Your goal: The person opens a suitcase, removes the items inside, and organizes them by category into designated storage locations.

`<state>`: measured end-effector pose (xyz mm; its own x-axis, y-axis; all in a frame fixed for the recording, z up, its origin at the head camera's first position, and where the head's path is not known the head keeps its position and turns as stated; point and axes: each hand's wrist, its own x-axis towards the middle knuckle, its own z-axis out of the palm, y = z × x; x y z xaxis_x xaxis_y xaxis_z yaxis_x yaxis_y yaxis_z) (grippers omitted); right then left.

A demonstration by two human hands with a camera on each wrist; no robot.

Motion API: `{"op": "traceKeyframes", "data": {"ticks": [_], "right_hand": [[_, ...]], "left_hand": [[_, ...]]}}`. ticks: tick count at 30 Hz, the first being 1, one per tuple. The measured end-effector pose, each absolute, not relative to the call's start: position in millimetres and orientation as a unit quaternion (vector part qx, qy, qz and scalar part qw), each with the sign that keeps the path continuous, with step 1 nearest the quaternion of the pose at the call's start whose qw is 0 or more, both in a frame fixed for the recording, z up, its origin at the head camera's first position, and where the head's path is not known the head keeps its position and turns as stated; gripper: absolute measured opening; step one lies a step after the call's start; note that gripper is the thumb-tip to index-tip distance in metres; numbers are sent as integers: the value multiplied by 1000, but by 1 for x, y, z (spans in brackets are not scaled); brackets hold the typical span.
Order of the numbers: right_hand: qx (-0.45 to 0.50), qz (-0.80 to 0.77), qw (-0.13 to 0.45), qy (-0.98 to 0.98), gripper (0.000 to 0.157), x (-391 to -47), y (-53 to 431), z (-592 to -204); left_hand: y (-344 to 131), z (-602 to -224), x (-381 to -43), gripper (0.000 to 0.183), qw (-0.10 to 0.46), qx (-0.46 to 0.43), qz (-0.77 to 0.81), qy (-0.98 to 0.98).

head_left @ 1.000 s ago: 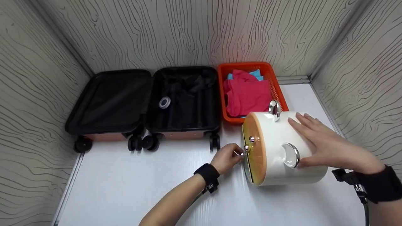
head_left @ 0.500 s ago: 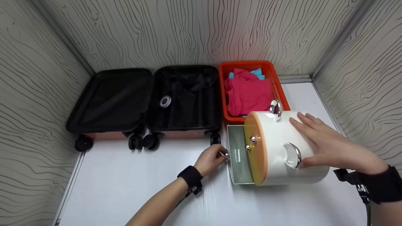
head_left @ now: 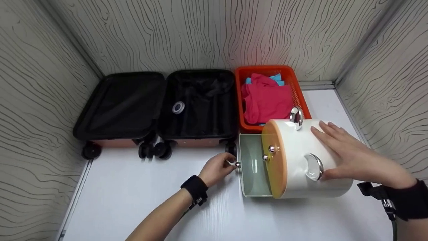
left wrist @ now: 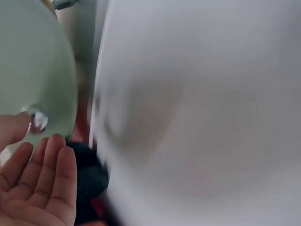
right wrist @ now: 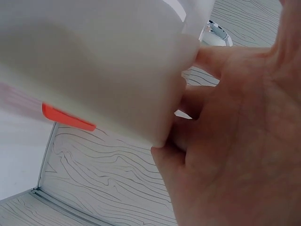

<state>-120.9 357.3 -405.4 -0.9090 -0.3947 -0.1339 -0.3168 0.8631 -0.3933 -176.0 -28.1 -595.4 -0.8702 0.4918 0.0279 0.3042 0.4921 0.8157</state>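
A white rounded drawer box [head_left: 297,144] with a translucent orange front [head_left: 278,167] stands right of centre in the head view. Its pale green drawer [head_left: 254,177] is pulled out to the left, and no contents show in it. My left hand [head_left: 216,169] is at the silver drawer knob [head_left: 238,165]. In the left wrist view its fingers [left wrist: 42,174] are extended, apart from the knob, and the thumb lies close beside it. My right hand [head_left: 359,157] rests on top of the box with fingers spread, the thumb near a chrome-edged handle [head_left: 316,167].
An open suitcase [head_left: 197,117] with black lining lies at the back left, a small round white-rimmed object [head_left: 178,107] inside. Behind the box is an orange basket [head_left: 247,129] with a folded pink cloth [head_left: 269,103] and something blue. Patterned walls [head_left: 187,33] enclose the white table [head_left: 133,187].
My left hand has moved left, drawing the drawer out of the box, and its fingers have since loosened from the knob. My right hand has stayed on the box.
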Motion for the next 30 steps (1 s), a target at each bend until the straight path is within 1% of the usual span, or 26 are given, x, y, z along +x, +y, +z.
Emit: {"op": "traceKeyframes", "data": {"ticks": [3,6,10,13,17,21,26,30], "right_hand": [[-183,-183,107,960,127,-121,359,-406],[-182,-185,109,960,128,-122,360,-407],[-187,-184,98,960,127,-121,360,-409],[-189,-182,94,960,126,-121,359,-409],[-186,-180,102,961,127,-123,359,-408],[-186,-178,106,961,127,-123,359,-407],[-184,-182,105,960,127,-123,360,-407],[-184,-180,105,960,127,-122,359,-406]], "left_hand": [[-37,-580,-179,24,92,242,426,867],[-49,-557,-184,23,67,263,403,874],[-67,-522,-200,26,28,276,384,881],[-84,-503,-219,28,2,263,370,891],[-104,-488,-244,29,-16,227,344,911],[-120,-480,-267,32,-10,198,315,928],[-132,-479,-296,43,0,171,270,948],[-139,-483,-315,55,28,137,250,958]]}}
